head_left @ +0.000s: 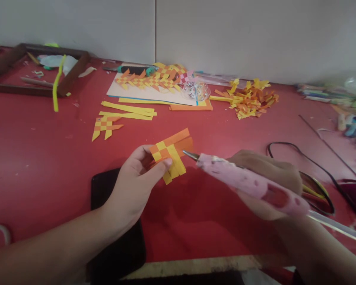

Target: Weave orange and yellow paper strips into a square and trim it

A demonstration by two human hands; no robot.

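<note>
Between the thumb and fingers of my left hand is a woven paper piece, checkered orange and yellow with loose strip ends. My right hand grips a pink glue gun, a clear glue stick trailing from its rear. The metal nozzle is close to the orange strips at the woven piece's right side; whether it touches them I cannot tell. On the red table to the left lies a finished-looking woven paper fish, near several yellow paper strips.
A dark wooden frame holding scraps lies back left. More woven fish rest on a white pad, beside a clear dish. Orange and yellow offcuts are heaped back right. A black phone-like slab lies under my left forearm; a black cord loops right.
</note>
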